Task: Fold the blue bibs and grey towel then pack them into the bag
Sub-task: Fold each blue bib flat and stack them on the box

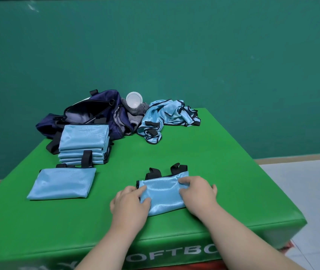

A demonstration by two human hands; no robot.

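Nearest, my left hand (131, 203) and right hand (196, 193) pinch opposite ends of the shiny blue fabric bib (163, 193). Curled grips keep its fold flat on the green padded mat (223, 162).

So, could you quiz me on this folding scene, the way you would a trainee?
1. True or false: the left hand and the right hand both grip the same shiny light blue fabric bib.
2. Where is the grey knitted towel? A: under the hands. B: between the dark navy fabric bag and the crumpled heap of light blue bibs. C: on the floor.
3. Fill in: the bag's top is ___.
Key: 1 true; 2 B; 3 open.
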